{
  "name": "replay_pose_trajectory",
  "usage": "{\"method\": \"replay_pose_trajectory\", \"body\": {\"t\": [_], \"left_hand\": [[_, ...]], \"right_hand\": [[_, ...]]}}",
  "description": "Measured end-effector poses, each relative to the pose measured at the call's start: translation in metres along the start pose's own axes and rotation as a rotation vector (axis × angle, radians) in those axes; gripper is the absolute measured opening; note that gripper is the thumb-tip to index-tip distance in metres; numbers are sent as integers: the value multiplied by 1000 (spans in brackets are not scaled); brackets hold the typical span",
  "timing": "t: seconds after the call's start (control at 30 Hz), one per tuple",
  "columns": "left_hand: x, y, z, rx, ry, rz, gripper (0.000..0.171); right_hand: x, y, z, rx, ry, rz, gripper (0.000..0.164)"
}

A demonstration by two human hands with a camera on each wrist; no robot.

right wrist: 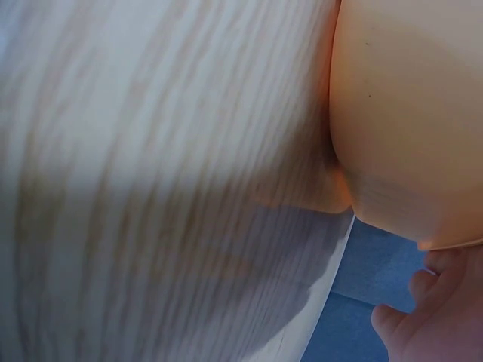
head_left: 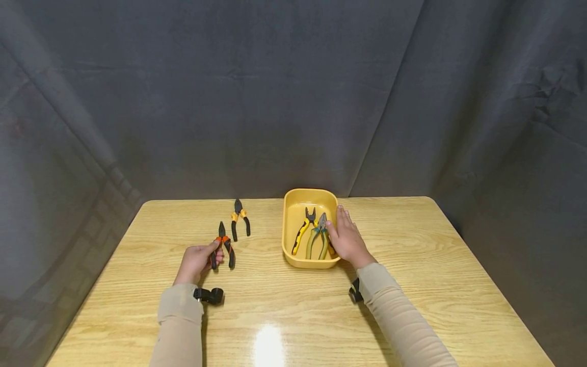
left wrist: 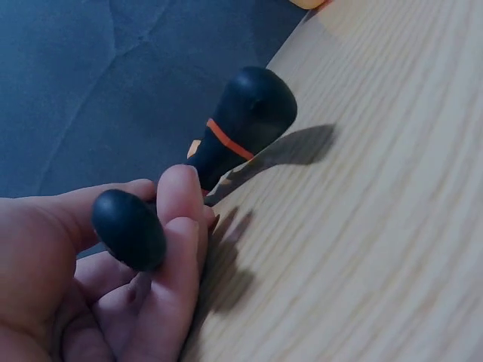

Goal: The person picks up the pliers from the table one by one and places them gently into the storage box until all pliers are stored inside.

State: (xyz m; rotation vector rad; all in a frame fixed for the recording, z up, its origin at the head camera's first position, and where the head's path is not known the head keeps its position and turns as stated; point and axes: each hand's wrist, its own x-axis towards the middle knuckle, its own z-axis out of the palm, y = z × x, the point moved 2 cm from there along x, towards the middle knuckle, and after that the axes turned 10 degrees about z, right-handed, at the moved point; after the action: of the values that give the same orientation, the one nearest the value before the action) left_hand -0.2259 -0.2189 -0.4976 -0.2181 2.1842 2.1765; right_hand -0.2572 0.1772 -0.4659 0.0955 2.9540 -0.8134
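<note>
On the left of the table, my left hand [head_left: 194, 261] grips one handle of the black-and-orange pliers [head_left: 230, 255], whose jaws point away from me. The left wrist view has the handle's black end sticking out between thumb and fingers, with the other black handle [left wrist: 253, 105] beyond it. My right hand [head_left: 350, 242] rests against the right side of the yellow plastic box [head_left: 288, 224], fingers straight along its outer wall and thumb over the rim. Inside the box lie yellow-and-black pliers [head_left: 300, 237] and green-handled pliers [head_left: 314, 242], side by side.
Another pair of pliers with black and yellow-orange handles [head_left: 235, 227] lies near the table's back edge, just beyond the left hand. Dark grey curtains [head_left: 229, 102] enclose the wooden table [head_left: 257, 295] at the back and both sides.
</note>
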Motion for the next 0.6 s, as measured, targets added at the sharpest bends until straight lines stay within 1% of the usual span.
{"method": "replay_pose_trajectory", "body": {"t": [0.23, 0.43, 0.6], "left_hand": [[2, -4, 0, -10, 33, 3, 45], [2, -3, 1, 16, 56, 1, 44], [0, -2, 1, 42, 64, 6, 44]], "right_hand": [[0, 0, 0, -2, -7, 3, 77], [0, 0, 0, 9, 7, 1, 71], [0, 0, 0, 4, 15, -3, 71]]}}
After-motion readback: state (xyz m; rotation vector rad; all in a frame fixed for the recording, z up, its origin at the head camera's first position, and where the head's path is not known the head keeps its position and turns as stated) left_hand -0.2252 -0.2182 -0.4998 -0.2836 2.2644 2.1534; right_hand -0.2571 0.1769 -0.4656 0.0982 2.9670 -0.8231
